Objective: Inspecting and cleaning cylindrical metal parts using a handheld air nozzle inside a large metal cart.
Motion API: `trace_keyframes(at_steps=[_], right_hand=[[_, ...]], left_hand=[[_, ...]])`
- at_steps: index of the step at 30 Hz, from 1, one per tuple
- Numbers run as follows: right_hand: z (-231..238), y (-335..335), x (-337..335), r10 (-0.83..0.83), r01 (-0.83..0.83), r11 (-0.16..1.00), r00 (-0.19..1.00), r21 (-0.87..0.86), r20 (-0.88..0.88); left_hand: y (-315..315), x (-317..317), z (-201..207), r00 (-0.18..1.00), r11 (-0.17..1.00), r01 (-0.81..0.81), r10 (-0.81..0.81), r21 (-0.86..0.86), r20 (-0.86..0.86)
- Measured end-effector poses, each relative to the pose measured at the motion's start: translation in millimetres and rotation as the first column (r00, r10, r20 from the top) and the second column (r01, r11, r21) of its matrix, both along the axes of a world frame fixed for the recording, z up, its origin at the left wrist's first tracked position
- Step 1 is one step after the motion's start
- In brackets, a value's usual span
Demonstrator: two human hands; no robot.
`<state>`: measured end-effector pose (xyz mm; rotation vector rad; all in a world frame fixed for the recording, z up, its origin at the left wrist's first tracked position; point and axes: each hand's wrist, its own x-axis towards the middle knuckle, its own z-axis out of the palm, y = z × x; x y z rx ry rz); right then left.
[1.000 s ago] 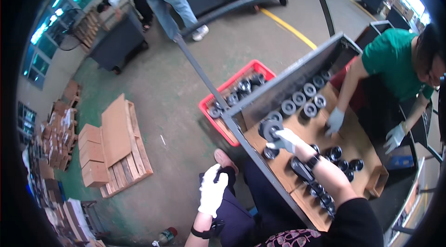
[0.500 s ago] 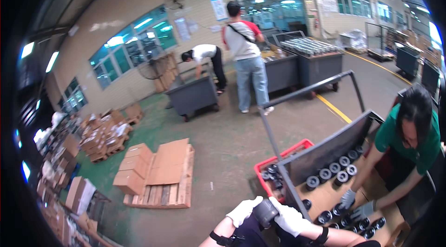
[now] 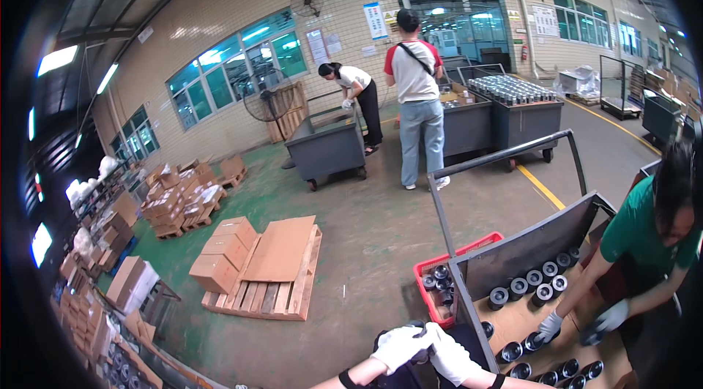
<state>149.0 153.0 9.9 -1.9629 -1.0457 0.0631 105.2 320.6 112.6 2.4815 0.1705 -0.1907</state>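
My left hand (image 3: 401,349) and my right hand (image 3: 449,357), both in white gloves, meet at the lower middle. Their fingers close round a black cylindrical part (image 3: 419,331), mostly covered by the gloves. Just right of my hands is a grey metal cart (image 3: 469,316) lined with cardboard (image 3: 505,319). Several similar black cylindrical parts (image 3: 518,287) stand or lie in it. Across the cart a person in a green top (image 3: 637,224) reaches in with gloved hands; one touches a part, the other holds a dark, blurred one.
A red crate (image 3: 425,283) with black parts stands left of the cart. Further left lies a wooden pallet (image 3: 289,306) with cardboard boxes (image 3: 214,272). Two people work by grey wheeled carts (image 3: 326,151) at the back. More boxes (image 3: 176,195) are stacked at far left.
My hands have drawn closer together, covering more of the black cylindrical part. The person in green has lifted one hand with a part. The bent person at the back has straightened somewhat.
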Motion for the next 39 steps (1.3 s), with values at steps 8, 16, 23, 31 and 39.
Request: trace_keyframes(at_steps=[8,16,23,31,39], right_hand=[[38.7,-19.4,-31.2,-0.295,0.287,0.937,0.955,-0.198,-0.011],[57.6,-30.1,1.0,-0.328,0.314,0.945,0.896,-0.095,-0.299],[52.0,-30.0,10.5,0.073,0.194,0.957,0.556,0.214,-0.828],[75.5,-2.6,2.4,0.568,0.311,0.804,-0.149,0.507,-0.809],[49.2,10.1,-6.7,0.826,0.519,0.559,-0.277,0.647,-0.491]], left_hand=[[37.4,9.4,-53.2,0.829,0.964,0.120,-0.229,0.238,0.510],[44.8,40.9,11.1,0.899,0.796,-0.158,0.361,-0.585,0.247],[69.6,46.7,-31.9,0.911,-0.498,-0.052,0.332,-0.866,-0.245],[44.6,29.9,-53.6,0.913,0.417,-0.072,0.392,-0.906,0.108],[12.8,26.1,-1.7,0.923,0.156,-0.020,0.383,-0.988,0.042]])
